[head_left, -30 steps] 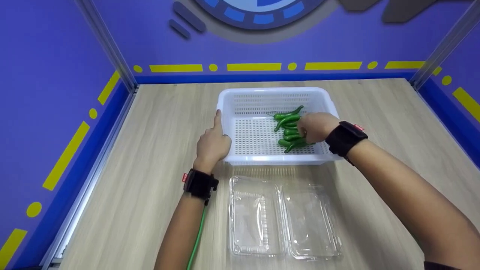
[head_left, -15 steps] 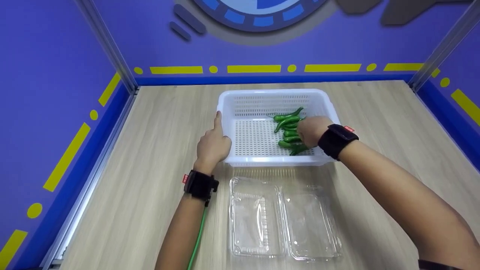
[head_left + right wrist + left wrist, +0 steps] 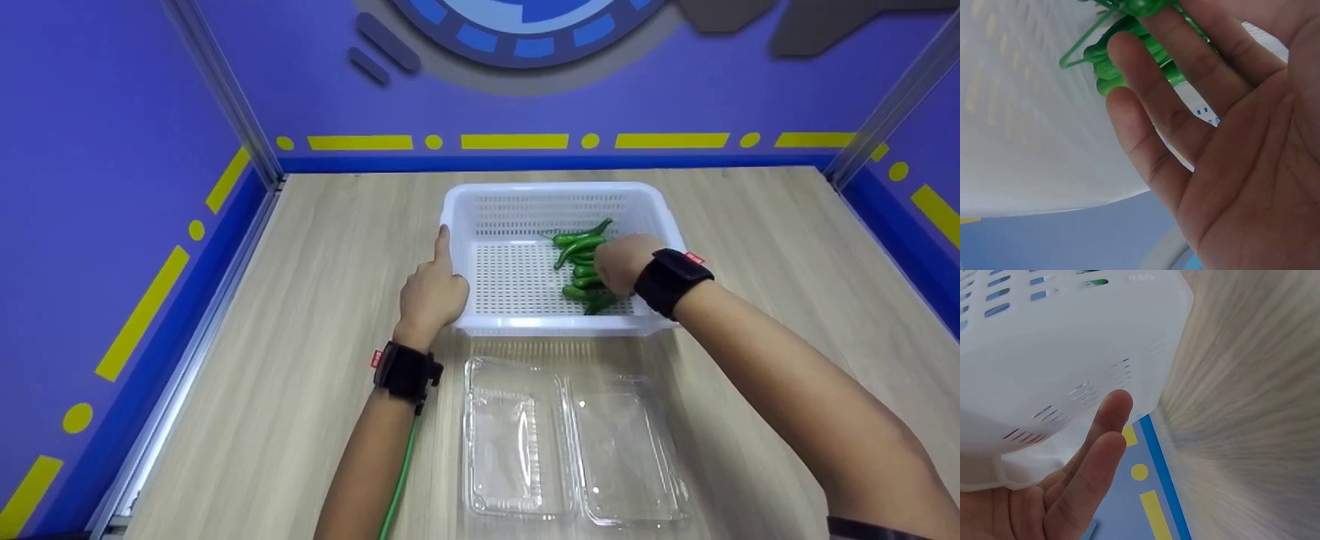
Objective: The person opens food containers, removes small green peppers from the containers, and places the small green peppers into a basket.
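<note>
A white perforated basket (image 3: 555,324) stands on the table with several green chili peppers (image 3: 576,294) on its right side. My left hand (image 3: 433,292) holds the basket's left rim, its index finger lying along the edge. From below, the left wrist view shows that hand's fingers (image 3: 1107,416) against the outer wall. Inside the basket, my right hand (image 3: 626,264) reaches down over the peppers. The right wrist view shows a green chili pepper (image 3: 1143,5) at its fingertips, partly cut off by the frame, with more peppers behind.
A hinged clear plastic container (image 3: 517,450) lies opened flat on the wooden table (image 3: 330,300) in front of the basket. Blue-purple panels (image 3: 525,112) wall the table on the back and sides. A green cable (image 3: 401,472) runs along the left forearm.
My right hand has shifted slightly left and down among the peppers, and the front pepper has turned. The left hand stays on the rim. The whole head view has shifted a little.
</note>
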`<move>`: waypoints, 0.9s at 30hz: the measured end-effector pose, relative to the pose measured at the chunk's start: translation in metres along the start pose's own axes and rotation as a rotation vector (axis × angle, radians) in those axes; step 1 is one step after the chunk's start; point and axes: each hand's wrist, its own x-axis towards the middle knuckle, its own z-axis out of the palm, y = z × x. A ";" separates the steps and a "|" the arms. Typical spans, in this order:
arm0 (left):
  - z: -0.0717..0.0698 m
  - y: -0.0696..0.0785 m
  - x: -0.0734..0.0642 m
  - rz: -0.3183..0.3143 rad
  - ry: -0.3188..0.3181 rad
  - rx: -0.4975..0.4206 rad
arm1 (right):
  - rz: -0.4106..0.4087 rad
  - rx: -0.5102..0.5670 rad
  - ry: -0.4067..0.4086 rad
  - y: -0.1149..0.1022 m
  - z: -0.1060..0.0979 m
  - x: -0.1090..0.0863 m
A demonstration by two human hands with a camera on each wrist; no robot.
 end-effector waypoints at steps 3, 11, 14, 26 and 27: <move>0.000 0.001 0.001 0.002 0.004 0.000 | 0.008 -0.011 0.005 0.002 0.002 0.001; 0.001 0.000 0.001 0.000 0.003 -0.011 | 0.035 -0.062 -0.012 -0.001 0.008 0.005; 0.001 -0.001 0.001 0.001 -0.002 -0.005 | 0.013 -0.055 -0.014 -0.001 0.011 0.008; 0.001 -0.002 0.002 0.002 -0.003 -0.002 | -0.003 -0.101 -0.021 -0.002 0.018 0.015; 0.001 -0.002 0.002 0.001 -0.003 -0.002 | -0.004 -0.102 -0.019 -0.002 0.019 0.014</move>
